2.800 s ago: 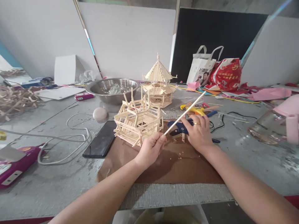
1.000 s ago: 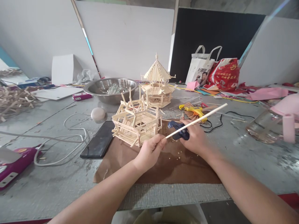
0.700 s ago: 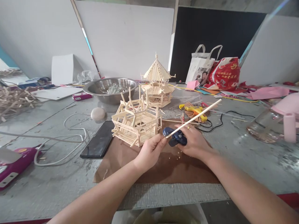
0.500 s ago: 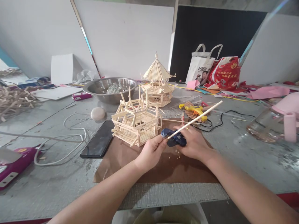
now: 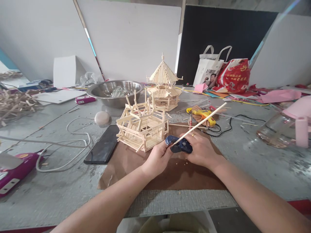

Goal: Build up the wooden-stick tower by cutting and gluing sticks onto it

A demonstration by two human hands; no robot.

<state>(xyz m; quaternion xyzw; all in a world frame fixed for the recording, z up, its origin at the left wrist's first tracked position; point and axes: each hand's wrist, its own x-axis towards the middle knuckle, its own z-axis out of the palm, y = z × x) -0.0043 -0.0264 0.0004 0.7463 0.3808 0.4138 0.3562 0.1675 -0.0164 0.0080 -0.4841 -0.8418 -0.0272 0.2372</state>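
My left hand (image 5: 157,159) pinches the lower end of a pale wooden stick (image 5: 201,123), which slants up to the right. In my right hand (image 5: 200,149) is a dark blue cutter (image 5: 184,146), whose exact kind I cannot make out; the stick's lower part crosses it. The cutter's left end touches my left fingers. Just left of the hands, an open-topped stick model (image 5: 142,127) rests on a brown sheet (image 5: 136,171). Behind it stands a roofed stick pavilion (image 5: 164,85). Small cut bits (image 5: 186,163) lie under the cutter.
A black phone (image 5: 103,145) lies left of the model, near a white cable and a round white object (image 5: 102,118). Behind is a steel bowl (image 5: 94,94). A yellow glue gun (image 5: 206,116) and a clear jug (image 5: 272,131) are to the right.
Both hands have shifted slightly left and down with the cutter and the stick. The stick's upper tip has moved a little left. The models stay in place.
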